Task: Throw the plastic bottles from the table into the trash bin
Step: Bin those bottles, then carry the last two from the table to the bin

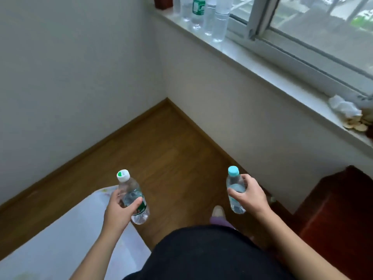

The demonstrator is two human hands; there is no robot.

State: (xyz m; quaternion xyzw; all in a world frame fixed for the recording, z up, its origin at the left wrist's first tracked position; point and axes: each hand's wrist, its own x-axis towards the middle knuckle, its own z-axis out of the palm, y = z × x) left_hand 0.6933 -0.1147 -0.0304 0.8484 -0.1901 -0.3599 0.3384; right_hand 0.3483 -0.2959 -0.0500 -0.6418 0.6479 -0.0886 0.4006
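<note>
My left hand (119, 211) grips a clear plastic bottle (133, 196) with a white cap and a green label, held upright and slightly tilted. My right hand (249, 196) grips a second clear bottle (235, 188) with a light blue cap, also upright. Both are held in front of my body above the wooden floor (167, 150). No trash bin is in view.
Several clear plastic bottles (203, 15) stand on the windowsill (282, 77) at the top. Crumpled white paper (344, 107) and some scraps lie on the sill at right. A dark red cabinet (339, 215) stands at right, a white-covered surface (60, 235) at lower left.
</note>
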